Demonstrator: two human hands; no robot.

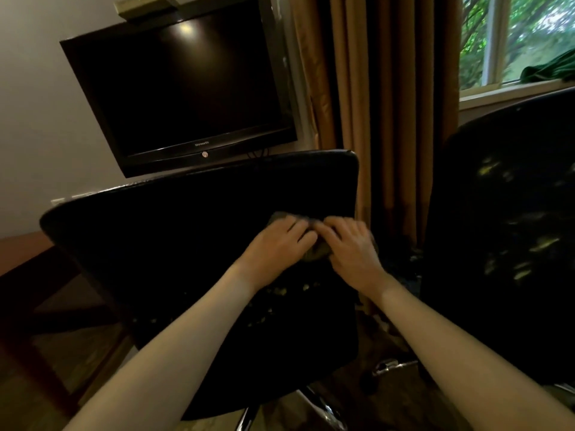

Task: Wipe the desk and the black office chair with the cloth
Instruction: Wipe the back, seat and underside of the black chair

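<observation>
A black office chair fills the middle of the view, its backrest facing me and its leather flaking in spots. A grey-brown cloth lies on the backrest, mostly hidden under my hands. My left hand and my right hand press on the cloth side by side, fingers lying over it and slightly bent. The brown desk shows at the left behind the chair.
A black TV hangs on the wall behind the chair. Brown curtains hang beside a window. A second black chair with worn patches stands at the right. The chair's chrome base is below.
</observation>
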